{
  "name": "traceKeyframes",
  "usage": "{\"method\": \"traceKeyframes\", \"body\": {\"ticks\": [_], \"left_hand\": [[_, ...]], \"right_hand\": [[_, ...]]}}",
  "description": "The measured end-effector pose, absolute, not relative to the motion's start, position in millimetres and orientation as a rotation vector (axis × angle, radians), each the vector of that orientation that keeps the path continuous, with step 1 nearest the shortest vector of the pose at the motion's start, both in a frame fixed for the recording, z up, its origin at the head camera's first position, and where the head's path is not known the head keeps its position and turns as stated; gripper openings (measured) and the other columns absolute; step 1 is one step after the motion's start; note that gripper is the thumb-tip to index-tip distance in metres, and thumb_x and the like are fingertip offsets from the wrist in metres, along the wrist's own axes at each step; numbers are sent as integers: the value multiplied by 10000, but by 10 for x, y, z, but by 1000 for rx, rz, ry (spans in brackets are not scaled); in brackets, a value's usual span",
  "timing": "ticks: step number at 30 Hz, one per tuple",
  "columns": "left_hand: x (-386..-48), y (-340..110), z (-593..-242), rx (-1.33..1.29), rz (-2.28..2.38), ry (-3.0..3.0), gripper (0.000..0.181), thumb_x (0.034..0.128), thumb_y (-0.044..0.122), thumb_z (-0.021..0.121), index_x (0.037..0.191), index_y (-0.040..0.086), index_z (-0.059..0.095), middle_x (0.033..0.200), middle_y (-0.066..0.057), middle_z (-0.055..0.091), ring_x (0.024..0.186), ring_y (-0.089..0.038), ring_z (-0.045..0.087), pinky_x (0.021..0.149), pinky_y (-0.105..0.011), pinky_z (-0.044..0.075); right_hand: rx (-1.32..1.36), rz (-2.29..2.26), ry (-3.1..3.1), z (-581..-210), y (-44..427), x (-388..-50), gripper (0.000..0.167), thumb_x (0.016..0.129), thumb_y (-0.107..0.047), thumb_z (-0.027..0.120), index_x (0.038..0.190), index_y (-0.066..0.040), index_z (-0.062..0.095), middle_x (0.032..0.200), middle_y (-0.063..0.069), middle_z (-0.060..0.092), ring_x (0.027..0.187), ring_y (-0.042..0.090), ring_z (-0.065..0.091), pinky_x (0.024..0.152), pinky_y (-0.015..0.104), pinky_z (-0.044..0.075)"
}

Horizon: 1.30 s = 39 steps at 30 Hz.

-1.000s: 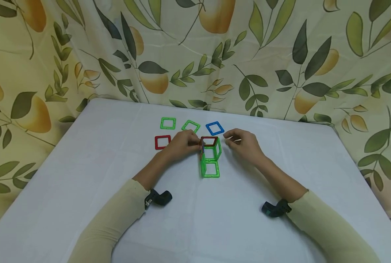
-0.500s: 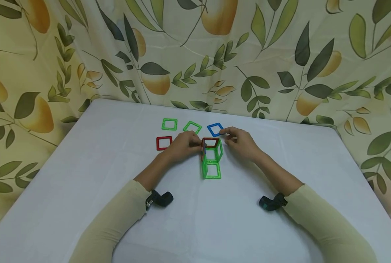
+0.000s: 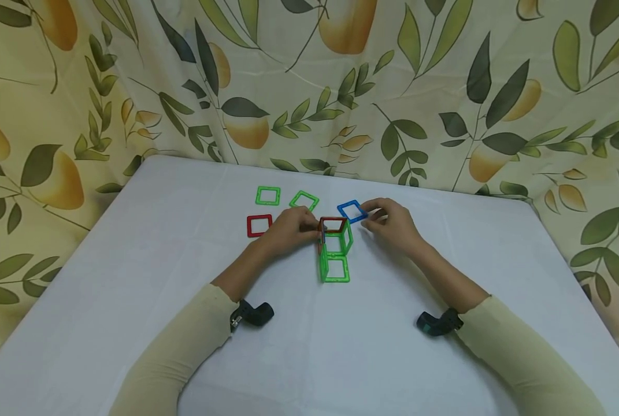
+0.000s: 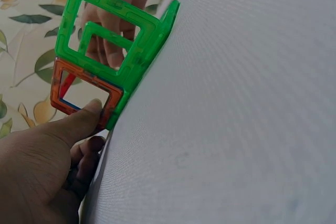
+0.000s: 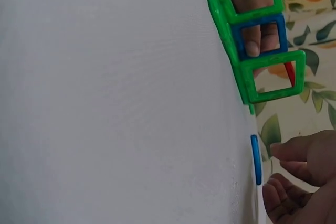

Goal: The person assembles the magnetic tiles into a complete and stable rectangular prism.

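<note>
Orange tile (image 4: 86, 77) gripped by left hand (image 3: 288, 232); right hand (image 3: 391, 226), fingers parted, at blue tile (image 3: 358, 219).

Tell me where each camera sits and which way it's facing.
Head: on the head, facing forward and down at the table and patterned cloth; the left hand, right hand and both sleeves show.
Left wrist: on that wrist, facing along the left hand to the structure, the right hand beyond.
Right wrist: on that wrist, facing along the right hand to the blue square and structure, part of the left hand beyond.
Shared: both wrist views show the structure and both hands.
</note>
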<state>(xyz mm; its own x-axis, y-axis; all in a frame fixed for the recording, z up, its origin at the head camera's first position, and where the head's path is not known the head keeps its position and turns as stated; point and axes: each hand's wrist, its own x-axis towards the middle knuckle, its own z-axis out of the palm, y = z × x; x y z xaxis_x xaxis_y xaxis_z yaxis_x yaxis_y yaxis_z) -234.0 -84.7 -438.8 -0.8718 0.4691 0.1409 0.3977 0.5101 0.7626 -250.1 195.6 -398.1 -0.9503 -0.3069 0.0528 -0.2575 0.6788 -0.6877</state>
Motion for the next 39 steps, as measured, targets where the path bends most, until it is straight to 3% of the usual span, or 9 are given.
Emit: {"method": "traceKeyframes", "body": {"ticks": [13, 30, 39], "left_hand": [[-2351, -829, -4383, 816, 1321, 2653, 183, 983, 143, 768, 1149, 81, 817, 1061, -17, 662, 1015, -169, 584, 873, -312, 481], [-2313, -843, -4352, 801, 1348, 2644, 166, 977, 125, 770, 1123, 65, 820, 1048, -25, 668, 994, -173, 591, 852, -310, 484], [-2333, -843, -4373, 781, 1331, 2652, 186, 981, 138, 769, 1151, 76, 816, 1066, -9, 664, 1022, -162, 590, 880, -311, 490]], "right_hand": [[-612, -931, 2733, -4010, 2050, -2904, 660, 909, -160, 855, 1487, -23, 569, 1330, 207, 555, 1090, 343, 501, 899, 442, 407], [-583, -996, 2677, -4033, 2039, -3003, 614, 867, -108, 883, 1400, 3, 601, 1261, 203, 572, 1097, 351, 513, 933, 449, 417], [-502, -1103, 2684, -3995, 2072, -2919, 613, 860, -9, 858, 1393, 31, 557, 1119, 195, 617, 990, 298, 564, 834, 269, 465]]}}
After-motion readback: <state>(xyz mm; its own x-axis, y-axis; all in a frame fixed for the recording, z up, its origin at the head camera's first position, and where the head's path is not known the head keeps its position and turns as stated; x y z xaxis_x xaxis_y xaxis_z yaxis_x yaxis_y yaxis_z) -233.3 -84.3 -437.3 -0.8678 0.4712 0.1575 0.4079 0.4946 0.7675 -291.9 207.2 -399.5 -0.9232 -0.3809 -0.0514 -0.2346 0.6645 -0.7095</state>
